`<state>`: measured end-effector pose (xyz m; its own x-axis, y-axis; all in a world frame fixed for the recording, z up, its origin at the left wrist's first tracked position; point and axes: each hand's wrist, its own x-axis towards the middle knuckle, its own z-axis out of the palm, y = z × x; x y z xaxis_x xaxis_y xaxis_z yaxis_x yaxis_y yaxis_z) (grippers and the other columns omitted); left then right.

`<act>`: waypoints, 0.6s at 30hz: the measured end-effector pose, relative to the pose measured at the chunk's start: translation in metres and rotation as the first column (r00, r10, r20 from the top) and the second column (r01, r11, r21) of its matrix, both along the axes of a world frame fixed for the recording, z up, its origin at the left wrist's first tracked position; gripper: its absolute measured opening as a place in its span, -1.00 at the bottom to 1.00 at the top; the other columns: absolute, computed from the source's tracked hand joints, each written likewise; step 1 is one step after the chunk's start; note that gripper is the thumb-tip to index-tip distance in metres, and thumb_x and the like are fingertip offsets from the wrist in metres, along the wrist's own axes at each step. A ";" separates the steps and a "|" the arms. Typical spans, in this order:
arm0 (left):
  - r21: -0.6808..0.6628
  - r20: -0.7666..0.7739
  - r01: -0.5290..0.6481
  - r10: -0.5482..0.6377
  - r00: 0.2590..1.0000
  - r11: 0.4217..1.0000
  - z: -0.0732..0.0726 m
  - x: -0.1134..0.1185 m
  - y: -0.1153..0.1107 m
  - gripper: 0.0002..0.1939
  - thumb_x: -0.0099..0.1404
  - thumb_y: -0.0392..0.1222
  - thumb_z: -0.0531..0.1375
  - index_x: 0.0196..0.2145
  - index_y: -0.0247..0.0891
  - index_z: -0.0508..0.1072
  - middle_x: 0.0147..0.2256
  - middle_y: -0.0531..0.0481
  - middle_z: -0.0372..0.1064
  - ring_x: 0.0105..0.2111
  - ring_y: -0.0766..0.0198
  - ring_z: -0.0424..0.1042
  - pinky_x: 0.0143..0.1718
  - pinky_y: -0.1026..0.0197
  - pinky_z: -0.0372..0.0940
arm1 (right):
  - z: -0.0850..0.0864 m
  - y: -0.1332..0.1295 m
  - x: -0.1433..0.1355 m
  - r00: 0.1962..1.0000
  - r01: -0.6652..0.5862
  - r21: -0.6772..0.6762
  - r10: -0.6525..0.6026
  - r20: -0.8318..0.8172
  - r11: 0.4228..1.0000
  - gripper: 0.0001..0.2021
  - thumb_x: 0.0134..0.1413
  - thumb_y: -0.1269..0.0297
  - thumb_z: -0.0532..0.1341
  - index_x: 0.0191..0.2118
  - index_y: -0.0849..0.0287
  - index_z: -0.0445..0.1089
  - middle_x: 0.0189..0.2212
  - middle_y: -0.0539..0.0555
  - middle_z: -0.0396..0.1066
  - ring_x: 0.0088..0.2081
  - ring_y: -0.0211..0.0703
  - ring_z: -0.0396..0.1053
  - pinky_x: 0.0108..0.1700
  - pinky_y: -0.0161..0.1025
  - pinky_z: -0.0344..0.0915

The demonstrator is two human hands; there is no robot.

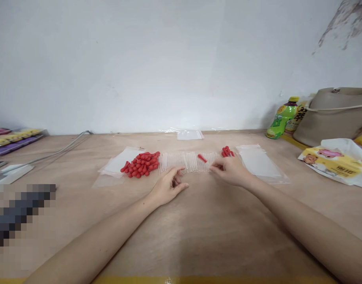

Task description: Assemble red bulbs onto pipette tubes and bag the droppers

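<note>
A row of thin clear tubes lies side by side on the wooden table. One red rubber bulb rests on the row, slanting towards my right hand. My left hand is at the near edge of the tubes, thumb and fingers apart, with nothing in it. At the row's right end, my right hand has its thumb and fingertips pinched together; whatever is between them is too small to make out. To the left of the tubes lies a heap of red rubber bulbs. Several more red bulbs show just behind my right hand.
Clear plastic bags lie left, right and behind the tubes. Farther right are a green bottle, a beige bag and a yellow-and-white packet. A grey cable and a pixelated dark object are left.
</note>
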<state>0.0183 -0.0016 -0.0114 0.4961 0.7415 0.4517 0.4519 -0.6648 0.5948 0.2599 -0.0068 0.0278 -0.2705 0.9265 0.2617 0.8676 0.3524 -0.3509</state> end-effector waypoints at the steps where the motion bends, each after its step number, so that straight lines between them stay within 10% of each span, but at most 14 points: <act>1: 0.007 -0.021 0.011 -0.011 1.000 1.000 0.000 0.000 0.000 -0.60 0.14 -0.20 0.17 -0.05 -0.22 0.23 -0.28 0.00 0.25 -0.45 0.39 0.29 -0.46 0.32 0.31 | 0.001 0.006 0.007 0.995 0.103 0.030 -0.103 0.010 0.994 -0.74 0.00 0.25 0.06 -0.58 0.20 0.37 -0.59 0.02 0.38 -0.51 -0.26 0.27 -0.43 -0.35 0.09; 7: 0.058 -0.086 0.058 -0.053 0.995 0.997 0.002 0.000 0.000 -0.70 0.16 -0.22 0.14 -0.12 -0.24 0.30 -0.32 0.00 0.25 -0.44 0.36 0.28 -0.41 0.27 0.29 | -0.002 0.033 0.033 0.892 0.434 -0.059 -0.419 0.170 0.899 -0.64 -0.02 0.14 0.03 -0.69 0.19 0.31 -0.61 0.08 0.35 -0.46 -0.18 0.33 -0.46 -0.32 0.09; 18: 0.043 -0.101 0.053 -0.048 0.994 0.998 0.003 0.000 0.000 -0.77 0.16 -0.20 0.14 -0.20 -0.26 0.37 -0.37 -0.01 0.26 -0.45 0.34 0.29 -0.41 0.26 0.27 | -0.013 0.045 0.028 0.760 0.636 -0.055 -0.613 0.215 0.769 -0.55 -0.02 -0.03 0.02 -0.16 0.23 0.30 -0.27 0.22 0.38 -0.22 0.02 0.35 -0.34 -0.19 0.22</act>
<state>0.0187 -0.0016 -0.0088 0.5767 0.6942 0.4307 0.4727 -0.7136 0.5171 0.2877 0.0386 0.0148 0.3497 0.9254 0.1458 0.9298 -0.3237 -0.1754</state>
